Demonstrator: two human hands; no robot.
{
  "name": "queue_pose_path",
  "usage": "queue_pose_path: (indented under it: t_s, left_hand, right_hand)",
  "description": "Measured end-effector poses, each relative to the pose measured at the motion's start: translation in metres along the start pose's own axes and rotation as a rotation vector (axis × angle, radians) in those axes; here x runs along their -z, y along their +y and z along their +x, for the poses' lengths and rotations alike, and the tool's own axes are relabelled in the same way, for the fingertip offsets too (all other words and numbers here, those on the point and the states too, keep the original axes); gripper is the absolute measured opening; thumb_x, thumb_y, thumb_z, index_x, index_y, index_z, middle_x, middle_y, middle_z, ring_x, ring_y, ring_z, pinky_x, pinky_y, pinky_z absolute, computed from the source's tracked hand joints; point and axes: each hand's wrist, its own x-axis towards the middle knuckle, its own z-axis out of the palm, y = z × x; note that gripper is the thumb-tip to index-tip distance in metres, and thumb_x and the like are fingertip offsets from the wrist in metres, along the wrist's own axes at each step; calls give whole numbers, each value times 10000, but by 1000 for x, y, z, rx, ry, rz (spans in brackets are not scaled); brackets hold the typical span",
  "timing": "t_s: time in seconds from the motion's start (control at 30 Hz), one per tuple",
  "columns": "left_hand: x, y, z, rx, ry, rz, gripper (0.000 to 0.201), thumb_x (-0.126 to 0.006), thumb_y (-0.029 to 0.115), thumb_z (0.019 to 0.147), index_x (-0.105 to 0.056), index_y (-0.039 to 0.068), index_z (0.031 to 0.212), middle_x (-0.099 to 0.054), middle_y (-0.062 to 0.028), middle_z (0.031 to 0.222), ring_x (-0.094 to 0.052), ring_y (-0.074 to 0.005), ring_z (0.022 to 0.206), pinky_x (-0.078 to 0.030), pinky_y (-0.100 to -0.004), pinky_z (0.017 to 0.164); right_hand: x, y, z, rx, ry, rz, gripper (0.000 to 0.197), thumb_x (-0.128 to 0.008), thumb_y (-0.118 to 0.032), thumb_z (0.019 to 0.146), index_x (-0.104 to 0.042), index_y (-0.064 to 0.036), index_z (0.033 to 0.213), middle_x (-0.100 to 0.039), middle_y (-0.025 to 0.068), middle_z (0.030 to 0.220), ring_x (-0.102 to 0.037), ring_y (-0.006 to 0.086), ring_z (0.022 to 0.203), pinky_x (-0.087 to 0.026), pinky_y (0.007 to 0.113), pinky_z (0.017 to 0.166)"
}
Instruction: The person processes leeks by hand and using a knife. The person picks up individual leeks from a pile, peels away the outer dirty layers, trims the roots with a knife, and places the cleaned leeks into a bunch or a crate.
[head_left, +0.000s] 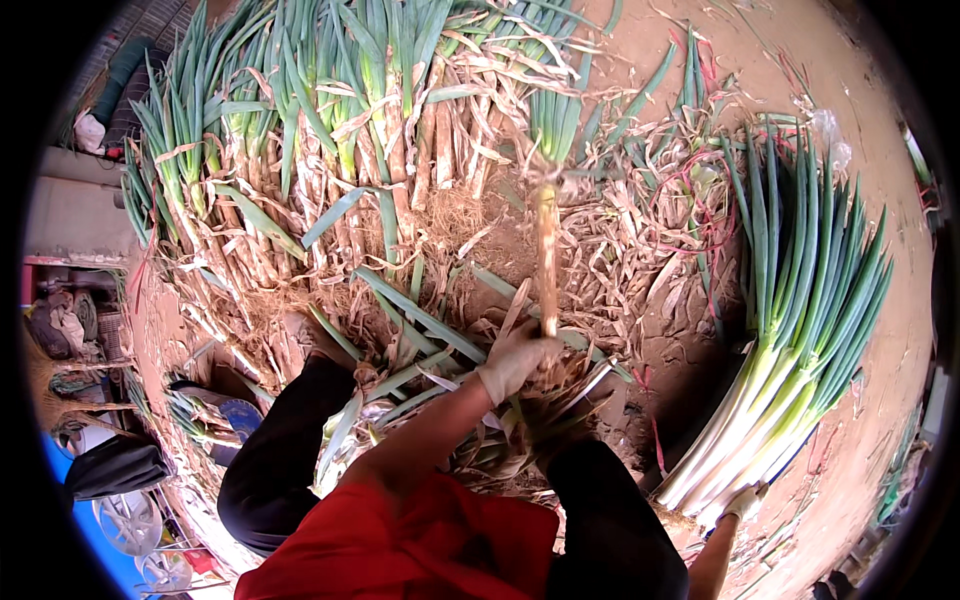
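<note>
Head view: your left hand (512,364), in a pale glove, is closed in a fist around the lower end of a single onion stalk (547,255). That stalk points away from you, in front of your knees, its sheath brown and dry and its green top spread near the large uncleaned bundle (370,110). Part of the stalk is blurred just under its leaves, so the detail there can't be read.

Your right hand (742,503) is well apart, down at the white root end of the cleaned pile (785,375) on your right. Its fingers seem to rest at the edge of those stems; you can't tell from here how far they are open or whether they grip one.

Loose dry husks (640,235) and red string (735,225) lie between the two lots, and cut green leaves (425,315) are strewn before your feet.

Judging by the contrast between dry and white stems, you appear to be at the stripping step, with this stalk not yet peeled. Your next move likely calls for keeping the left grip firm low down, bringing the right hand across, and drawing the dry sheath away without snapping the stem.
</note>
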Motion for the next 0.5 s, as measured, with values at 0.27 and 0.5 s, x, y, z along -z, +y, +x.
queue_pose_path:
  t_s: [0.27, 0.5]
  left_hand:
    - [-56, 17, -152, -71, -167, -283, 314, -565, 127, 920, -507, 25, 1212, -517, -26, 766, -500, -123, 650, -402, -240, 540]
    - [-75, -6, -243, -174, -264, -285, 172, -556, 133, 926, -516, 70, 1081, -482, -9, 770, -455, -98, 657, -375, -235, 541]
  right_hand:
    - [5, -95, -102, 334, 121, -58, 365, -477, -124, 954, -476, 17, 1291, -514, 187, 1316, -503, 296, 1218, -413, 363, 1028]
    - [-31, -209, -218, 254, -824, 470, 342, -559, -376, 935, -585, -75, 1096, -621, 6, 936, -599, 127, 830, -465, 266, 714]
